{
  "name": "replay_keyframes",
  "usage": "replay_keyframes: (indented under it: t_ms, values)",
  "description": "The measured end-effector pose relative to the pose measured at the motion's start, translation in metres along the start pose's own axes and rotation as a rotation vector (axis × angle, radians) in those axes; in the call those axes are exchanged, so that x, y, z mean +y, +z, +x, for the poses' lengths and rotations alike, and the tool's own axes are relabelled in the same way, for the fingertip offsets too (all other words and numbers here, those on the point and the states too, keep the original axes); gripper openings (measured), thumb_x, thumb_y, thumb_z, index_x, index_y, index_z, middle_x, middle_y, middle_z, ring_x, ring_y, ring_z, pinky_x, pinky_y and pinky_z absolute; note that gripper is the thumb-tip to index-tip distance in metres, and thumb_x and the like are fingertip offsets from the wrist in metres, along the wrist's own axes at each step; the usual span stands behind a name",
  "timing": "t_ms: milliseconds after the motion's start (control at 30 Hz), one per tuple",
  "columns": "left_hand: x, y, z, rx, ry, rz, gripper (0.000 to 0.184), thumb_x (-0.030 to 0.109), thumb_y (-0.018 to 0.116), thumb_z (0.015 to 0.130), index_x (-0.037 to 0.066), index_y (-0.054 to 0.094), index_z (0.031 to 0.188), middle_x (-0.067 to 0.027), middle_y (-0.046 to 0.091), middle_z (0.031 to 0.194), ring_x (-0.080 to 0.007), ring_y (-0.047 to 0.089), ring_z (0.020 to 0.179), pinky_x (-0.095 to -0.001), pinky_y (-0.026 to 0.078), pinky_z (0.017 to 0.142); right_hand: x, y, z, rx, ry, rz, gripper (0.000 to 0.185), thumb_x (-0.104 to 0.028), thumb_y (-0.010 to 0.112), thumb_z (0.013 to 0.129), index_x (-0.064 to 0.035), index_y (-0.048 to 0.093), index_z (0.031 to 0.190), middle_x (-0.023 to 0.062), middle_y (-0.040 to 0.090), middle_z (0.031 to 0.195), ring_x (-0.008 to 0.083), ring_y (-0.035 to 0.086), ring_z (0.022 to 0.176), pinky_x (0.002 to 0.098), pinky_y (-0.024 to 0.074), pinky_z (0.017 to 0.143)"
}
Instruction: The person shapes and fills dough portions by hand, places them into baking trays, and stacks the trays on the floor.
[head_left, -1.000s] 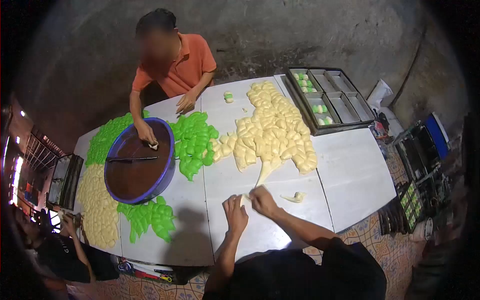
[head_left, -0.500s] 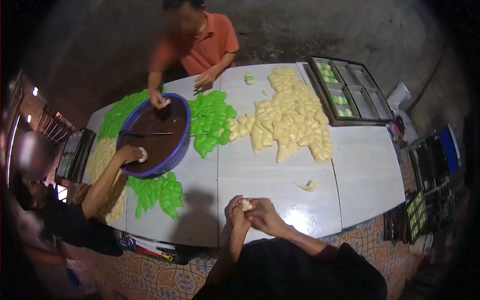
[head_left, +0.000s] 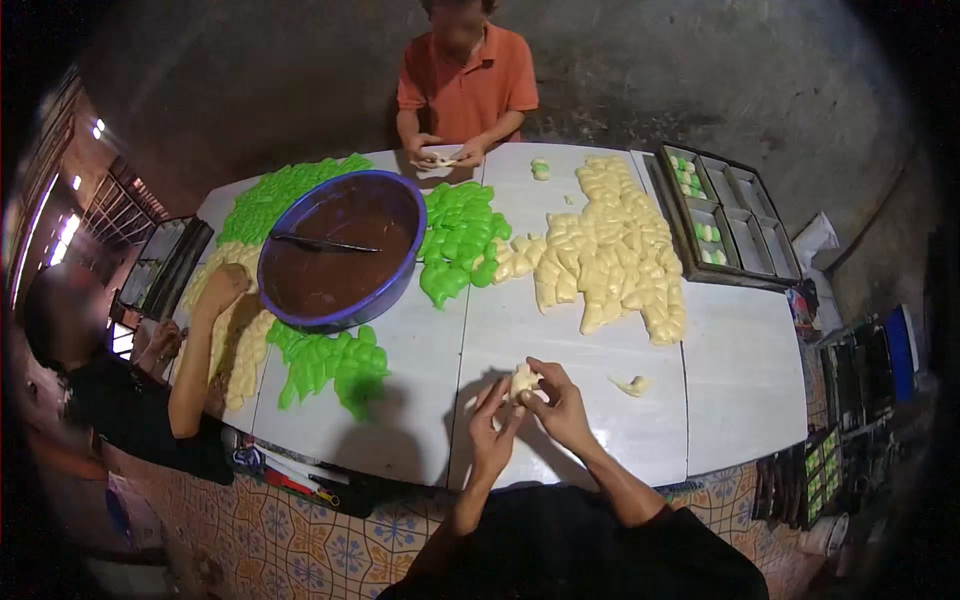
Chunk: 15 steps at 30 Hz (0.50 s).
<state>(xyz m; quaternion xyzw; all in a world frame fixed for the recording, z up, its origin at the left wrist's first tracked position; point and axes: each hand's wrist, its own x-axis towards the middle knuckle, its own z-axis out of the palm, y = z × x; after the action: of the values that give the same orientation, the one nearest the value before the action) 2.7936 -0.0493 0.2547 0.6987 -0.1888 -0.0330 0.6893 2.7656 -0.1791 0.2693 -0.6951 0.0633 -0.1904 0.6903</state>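
Observation:
Between my two hands is a small cream dough piece (head_left: pixel 523 380), held above the near part of the white table (head_left: pixel 570 440). My left hand (head_left: pixel 491 425) has its fingers around the piece's left side. My right hand (head_left: pixel 557 405) pinches its right side with thumb and fingers. A small dough scrap (head_left: pixel 634 385) lies to the right of my hands. Beyond them spreads a mass of cream dough pieces (head_left: pixel 610 250), with green dough (head_left: pixel 460 240) to its left.
A purple basin (head_left: pixel 385 295) of brown filling stands at left, a dark stick across it. Sectioned trays (head_left: pixel 745 275) sit at the back right. One co-worker in orange (head_left: pixel 468 95) stands opposite; another in black (head_left: pixel 130 400) reaches in from the left.
The dough piece in my hands now shows more openly, with my hands raised slightly. The co-worker opposite has drawn both hands together around dough; the left co-worker's hand has left the basin.

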Motion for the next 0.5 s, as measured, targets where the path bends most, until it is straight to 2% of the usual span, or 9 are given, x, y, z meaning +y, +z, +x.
replay_keyframes:
  t_ms: [33,100,133,200,300,333,400,433,500]
  values:
    - [0.004,0.003,0.002,0.066,0.065,0.013,0.032,0.010,0.066,0.087,-0.002,0.061,0.116,-0.0113,0.060,0.116,-0.0177,0.057,0.104,-0.0294,0.046,0.087,-0.010,0.006,-0.003,0.014,0.047,-0.040,0.040,-0.008,0.061,0.088,0.0048,0.053,0.125,0.0089,0.051,0.111,0.0161,0.055,0.097,0.0310,0.0501,0.081]
    - [-0.001,0.003,-0.002,0.137,-0.095,-0.205,0.029,0.011,0.068,0.086,-0.003,0.063,0.111,-0.0098,0.063,0.108,-0.0153,0.059,0.097,-0.0274,0.047,0.084,-0.025,0.014,-0.005,0.051,0.136,-0.118,0.037,-0.004,0.063,0.086,0.0034,0.056,0.121,0.0081,0.053,0.106,0.0160,0.055,0.093,0.0282,0.0489,0.077]
    - [-0.005,0.003,-0.003,0.170,-0.174,-0.317,0.028,0.012,0.069,0.086,-0.004,0.064,0.108,-0.0091,0.065,0.105,-0.0141,0.059,0.094,-0.0264,0.047,0.082,-0.017,0.011,-0.006,-0.012,-0.064,-0.247,0.030,-0.006,0.063,0.085,0.0005,0.062,0.114,0.0088,0.053,0.095,0.0165,0.055,0.083,0.0259,0.0453,0.072]
    - [-0.008,-0.002,-0.002,0.189,-0.205,-0.279,0.023,0.009,0.069,0.085,-0.005,0.066,0.103,-0.0075,0.067,0.095,-0.0106,0.060,0.087,-0.0233,0.047,0.078,-0.016,0.008,-0.001,-0.158,0.066,-0.287,0.024,-0.015,0.059,0.090,-0.0023,0.065,0.110,0.0112,0.050,0.097,0.0202,0.052,0.091,0.0298,0.0428,0.077]
    - [0.012,-0.012,0.002,0.049,-0.368,-0.036,0.018,0.003,0.066,0.085,-0.001,0.067,0.102,-0.0067,0.067,0.095,-0.0094,0.061,0.085,-0.0243,0.048,0.076,-0.035,0.007,0.011,-0.025,-0.116,-0.276,0.037,-0.034,0.052,0.093,-0.0059,0.061,0.116,0.0127,0.048,0.112,0.0255,0.048,0.102,0.0344,0.0445,0.086]
    - [0.004,-0.012,0.001,0.028,-0.476,-0.445,0.021,0.006,0.065,0.085,0.000,0.066,0.105,-0.0071,0.066,0.099,-0.0104,0.061,0.088,-0.0255,0.049,0.078,-0.031,0.008,0.014,-0.168,-0.266,-0.380,0.041,-0.039,0.054,0.092,-0.0063,0.061,0.115,0.0132,0.046,0.122,0.0284,0.042,0.115,0.0405,0.0380,0.096]
    - [-0.016,-0.013,0.004,-0.027,-0.639,-1.266,0.026,0.011,0.064,0.087,0.002,0.064,0.111,-0.0077,0.064,0.106,-0.0125,0.061,0.092,-0.0278,0.049,0.081,-0.004,0.023,0.009,-0.278,-0.179,-0.024,0.041,-0.040,0.057,0.090,-0.0059,0.062,0.113,0.0145,0.045,0.128,0.0306,0.037,0.122,0.0434,0.0310,0.102]
    - [-0.019,-0.015,0.005,-0.065,-0.699,-1.236,0.049,0.034,0.064,0.087,0.001,0.056,0.122,-0.0100,0.059,0.118,-0.0193,0.057,0.105,-0.0350,0.045,0.092,0.005,0.022,0.011,-0.282,-0.227,-0.227,0.051,-0.043,0.061,0.087,-0.0065,0.054,0.122,0.0127,0.047,0.126,0.0267,0.040,0.120,0.0402,0.0325,0.102]
    - [-0.008,-0.023,0.014,-0.208,-0.683,-1.590,0.075,0.052,0.063,0.081,-0.003,0.046,0.130,-0.0142,0.054,0.125,-0.0246,0.052,0.112,-0.0385,0.040,0.099,-0.006,0.019,0.019,-0.379,0.075,0.119,0.066,-0.046,0.064,0.085,-0.0068,0.040,0.133,0.0110,0.043,0.131,0.0249,0.041,0.120,0.0387,0.0329,0.103]
